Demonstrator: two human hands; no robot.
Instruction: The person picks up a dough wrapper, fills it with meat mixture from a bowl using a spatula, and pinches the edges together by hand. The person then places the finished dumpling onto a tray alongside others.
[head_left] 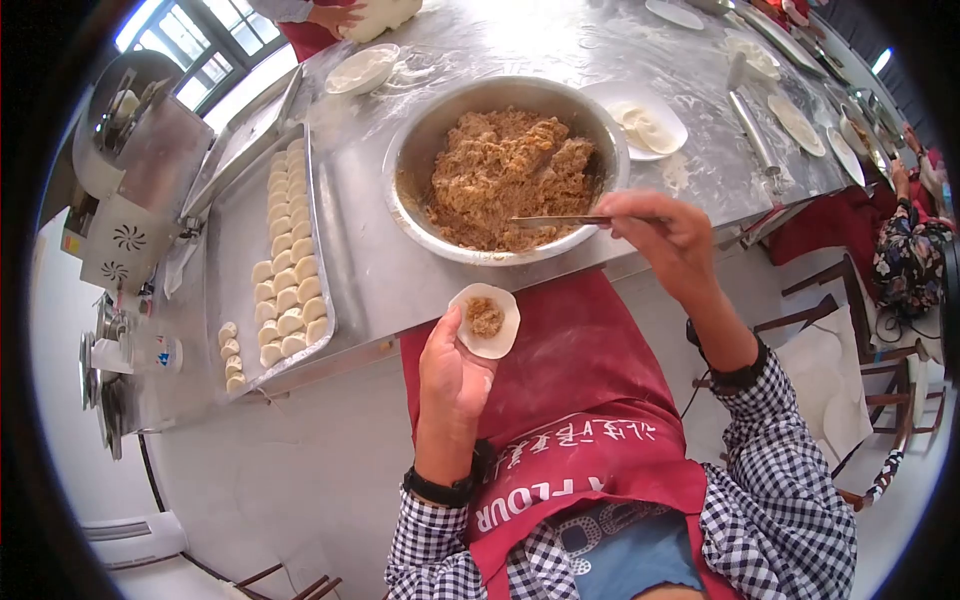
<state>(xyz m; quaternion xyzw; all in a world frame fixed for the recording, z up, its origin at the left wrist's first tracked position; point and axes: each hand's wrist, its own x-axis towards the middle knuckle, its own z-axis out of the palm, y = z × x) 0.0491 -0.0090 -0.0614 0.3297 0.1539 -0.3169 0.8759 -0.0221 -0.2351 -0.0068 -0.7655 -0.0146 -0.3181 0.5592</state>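
A round dumpling wrapper (pixel 498 346) rests on the fingers of my left hand (pixel 452 372), its thumb at the near edge. A dab of brown filling (pixel 484 317) lies in the middle of the wrapper. My right hand (pixel 665 235) grips a thin metal utensil (pixel 560 220) by its handle; the utensil's flat tip reaches over the filling in a large steel bowl (pixel 402 205). The bowl holds a big heap of minced filling (pixel 510 175) and stands at the table's front edge, just beyond my left hand.
Left of the bowl, a metal tray (pixel 232 285) holds rows of shaped dumplings (pixel 287 297). A white plate (pixel 668 128) with wrappers sits right of the bowl, near a rolling pin (pixel 757 135). A floured plate (pixel 362 70) lies behind. Another person's hand (pixel 338 16) works at the far side.
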